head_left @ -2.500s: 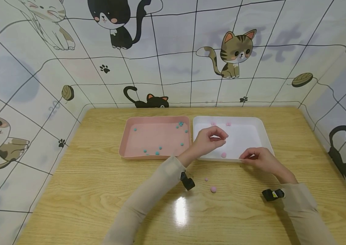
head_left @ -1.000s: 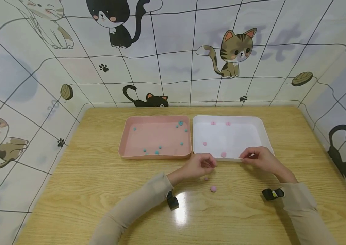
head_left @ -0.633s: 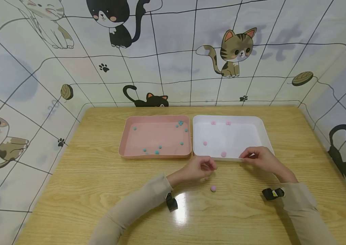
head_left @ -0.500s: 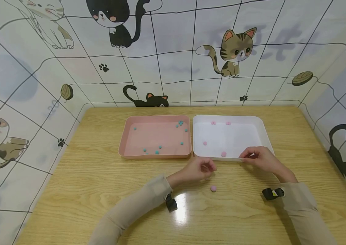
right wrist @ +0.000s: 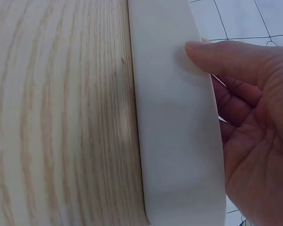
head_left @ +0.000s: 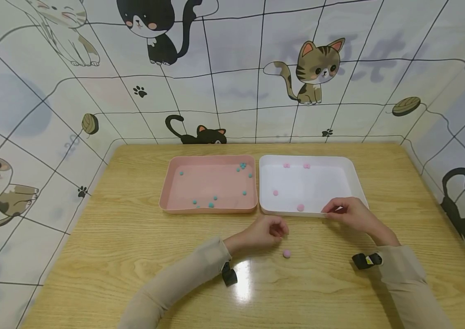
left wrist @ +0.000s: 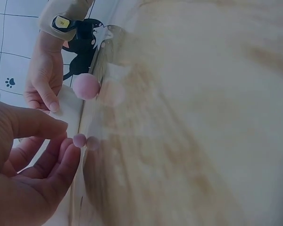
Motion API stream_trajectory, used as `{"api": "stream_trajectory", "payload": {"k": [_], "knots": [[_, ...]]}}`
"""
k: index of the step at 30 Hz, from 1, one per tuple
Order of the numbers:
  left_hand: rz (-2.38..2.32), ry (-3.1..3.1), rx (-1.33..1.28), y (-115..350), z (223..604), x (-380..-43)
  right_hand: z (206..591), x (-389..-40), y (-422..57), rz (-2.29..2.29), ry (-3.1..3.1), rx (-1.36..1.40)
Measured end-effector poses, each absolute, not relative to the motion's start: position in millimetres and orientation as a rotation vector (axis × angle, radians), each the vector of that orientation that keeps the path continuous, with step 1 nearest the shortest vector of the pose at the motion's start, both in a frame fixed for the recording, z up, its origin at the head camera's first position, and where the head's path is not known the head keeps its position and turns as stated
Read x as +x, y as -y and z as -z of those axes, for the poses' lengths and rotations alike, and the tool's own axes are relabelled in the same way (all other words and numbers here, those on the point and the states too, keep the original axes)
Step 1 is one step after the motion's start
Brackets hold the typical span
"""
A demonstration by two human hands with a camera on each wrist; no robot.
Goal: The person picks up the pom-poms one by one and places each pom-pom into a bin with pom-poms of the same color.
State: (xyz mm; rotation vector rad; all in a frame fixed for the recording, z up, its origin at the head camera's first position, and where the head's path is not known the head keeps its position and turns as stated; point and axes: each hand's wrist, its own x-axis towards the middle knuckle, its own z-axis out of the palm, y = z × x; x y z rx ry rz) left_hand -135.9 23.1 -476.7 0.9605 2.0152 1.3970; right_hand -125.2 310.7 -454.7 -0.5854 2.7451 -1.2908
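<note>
My left hand [head_left: 260, 234] is low over the table in front of the trays, thumb and fingers bent and apart. In the left wrist view, a small pink ball [left wrist: 79, 140] sits on the table right at its fingertips, not visibly pinched; the head view hides this ball behind the hand. A larger pink ball [head_left: 286, 253] lies just to the right and nearer. My right hand [head_left: 351, 214] pinches the front rim of the white tray [right wrist: 174, 117], thumb on the outer wall and fingers inside. Several pink pieces lie in that tray, among them a round one [head_left: 300, 207].
A pink tray [head_left: 207, 211] stands at the left of the white one, side by side with a narrow gap. Several small teal pieces [head_left: 211, 205] are scattered in it. Behind the wooden table [head_left: 133, 256] rises a cat-patterned cloth backdrop [head_left: 232, 91].
My left hand has come back from above the white tray down to the table by the small ball. A pink piece now shows in the tray's left part. My right hand has stayed put.
</note>
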Motion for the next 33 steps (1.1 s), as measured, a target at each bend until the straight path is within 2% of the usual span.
{"api": "stream_trajectory", "payload": {"k": [33], "knots": [[-1.177,-2.134,1.124,-26.1,473.9,-139.3,453.6,-124.1,-311.3,1.315,-2.723,-0.561]]}}
